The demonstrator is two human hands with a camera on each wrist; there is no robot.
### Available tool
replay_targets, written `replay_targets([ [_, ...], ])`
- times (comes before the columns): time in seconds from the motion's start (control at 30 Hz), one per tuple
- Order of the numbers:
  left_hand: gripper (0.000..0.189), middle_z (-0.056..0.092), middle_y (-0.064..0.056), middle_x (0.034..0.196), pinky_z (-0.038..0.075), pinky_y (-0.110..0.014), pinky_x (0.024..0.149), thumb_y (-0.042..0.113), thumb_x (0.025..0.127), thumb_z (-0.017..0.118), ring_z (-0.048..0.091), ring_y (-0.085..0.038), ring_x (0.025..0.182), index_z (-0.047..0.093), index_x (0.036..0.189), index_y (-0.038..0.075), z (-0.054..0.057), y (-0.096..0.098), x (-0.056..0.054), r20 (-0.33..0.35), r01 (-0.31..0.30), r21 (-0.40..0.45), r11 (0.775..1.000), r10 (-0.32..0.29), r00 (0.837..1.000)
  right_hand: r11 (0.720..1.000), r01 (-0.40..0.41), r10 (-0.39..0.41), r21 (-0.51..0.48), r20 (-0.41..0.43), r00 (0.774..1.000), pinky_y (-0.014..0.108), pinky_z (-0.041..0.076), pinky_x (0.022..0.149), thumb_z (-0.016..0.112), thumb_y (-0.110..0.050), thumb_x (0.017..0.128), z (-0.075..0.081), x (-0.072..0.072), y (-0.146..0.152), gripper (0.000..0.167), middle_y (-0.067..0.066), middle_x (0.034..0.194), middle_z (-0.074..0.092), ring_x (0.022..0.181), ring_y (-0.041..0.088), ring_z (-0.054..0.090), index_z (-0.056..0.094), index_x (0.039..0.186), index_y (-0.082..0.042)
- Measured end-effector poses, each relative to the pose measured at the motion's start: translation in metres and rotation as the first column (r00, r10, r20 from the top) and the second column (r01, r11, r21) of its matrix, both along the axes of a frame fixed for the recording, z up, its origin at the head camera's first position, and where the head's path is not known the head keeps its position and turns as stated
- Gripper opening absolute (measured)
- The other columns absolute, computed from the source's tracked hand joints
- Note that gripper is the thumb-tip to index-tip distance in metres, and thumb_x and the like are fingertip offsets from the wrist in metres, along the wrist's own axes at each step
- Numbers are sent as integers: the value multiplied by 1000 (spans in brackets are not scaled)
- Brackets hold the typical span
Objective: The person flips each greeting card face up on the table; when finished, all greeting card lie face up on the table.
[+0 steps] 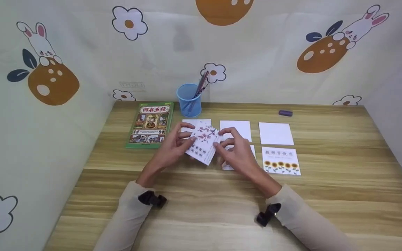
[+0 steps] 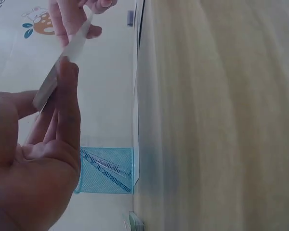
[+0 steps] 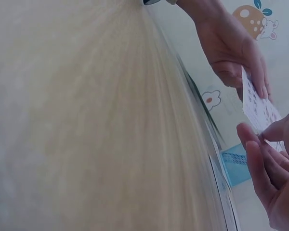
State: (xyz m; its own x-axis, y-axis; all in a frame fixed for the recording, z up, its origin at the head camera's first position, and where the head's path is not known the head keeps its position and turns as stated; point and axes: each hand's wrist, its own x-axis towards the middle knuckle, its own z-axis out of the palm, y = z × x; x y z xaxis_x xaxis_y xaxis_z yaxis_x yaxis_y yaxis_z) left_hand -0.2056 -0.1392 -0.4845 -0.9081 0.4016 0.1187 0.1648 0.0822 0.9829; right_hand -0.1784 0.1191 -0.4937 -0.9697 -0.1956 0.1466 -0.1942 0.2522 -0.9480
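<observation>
Both hands hold a white card (image 1: 205, 143) printed with pink blossoms on a branch and dark characters, tilted above the table. My left hand (image 1: 169, 149) pinches its left edge, thumb on the printed face and fingers behind. At the right edge, my right hand (image 1: 238, 152) grips it between thumb and fingers. The left wrist view catches the card (image 2: 70, 55) nearly edge-on, raised off the tabletop. Its printed face (image 3: 255, 108) shows in the right wrist view. Beneath the right hand lies another card (image 1: 227, 167), mostly hidden.
Blank white cards (image 1: 276, 134) lie in a row behind the hands. A sunflower card (image 1: 281, 165) is at the right. Behind stand a blue mesh pen cup (image 1: 190, 108) with pencils and, to its left, a green-bordered book (image 1: 150, 123). A purple eraser-like block (image 1: 285, 113) lies at the back right.
</observation>
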Motion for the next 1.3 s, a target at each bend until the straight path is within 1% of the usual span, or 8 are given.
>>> replay_targets([
  [0.23,30,74,-6,133,60,-27,88,19,114,56,75,-19,112,68,141,18,-5,-2,-3,-150,-56,-109,992,40,988,992,99,-89,78,-126,988,26,57,59,84,-20,95,-3,-4,3,48,6,93,66,66,18,69,60,134,-7],
  [0.37,29,72,-3,138,57,-29,89,24,115,54,70,-19,112,73,137,25,-6,-2,-3,-171,-61,-177,982,31,985,995,34,-17,97,-177,984,28,62,75,84,-12,95,-4,-5,2,45,14,111,70,87,16,72,65,135,-6],
  [0.47,29,73,-4,136,55,-32,92,28,115,54,68,-19,111,74,135,28,-6,-3,-3,-156,-43,-220,974,9,988,992,-44,63,120,-162,985,31,66,82,81,-6,96,-4,-3,0,41,14,120,74,95,18,77,69,135,-7],
  [0.63,27,74,3,137,53,-42,105,33,108,68,67,-20,124,75,134,28,-3,-11,-4,-134,-16,-308,951,-27,991,976,-85,111,200,-123,986,27,66,81,81,-3,94,-2,0,-4,37,11,109,79,92,16,77,75,130,-6],
  [0.77,46,74,3,140,48,-48,119,28,93,87,65,-24,135,74,136,24,-1,-19,-6,-141,10,-417,909,-76,987,957,-78,116,278,-121,986,27,65,79,82,-4,94,-3,1,-4,35,9,103,78,89,16,74,77,128,-5],
  [0.87,55,73,-2,142,45,-50,124,21,86,93,63,-27,140,74,138,20,-1,-21,-8,-149,21,-502,865,-110,983,922,-94,155,376,-134,979,32,63,81,82,-10,95,-4,1,-3,35,7,106,78,92,18,72,78,129,-6],
  [1.07,56,72,-12,143,45,-53,123,15,88,90,63,-35,138,72,140,13,0,-18,-5,-159,13,-594,804,-134,978,833,-128,247,538,-154,957,43,57,92,82,-22,96,-4,4,-3,39,7,121,75,105,25,67,78,132,-9],
  [1.3,47,69,-14,136,49,-53,116,19,89,90,62,-35,129,76,133,13,-2,-15,-2,-164,-36,-662,749,-98,982,781,-169,312,601,-141,940,55,44,115,83,-27,95,-6,8,-3,37,10,132,70,128,33,59,80,128,-13],
])
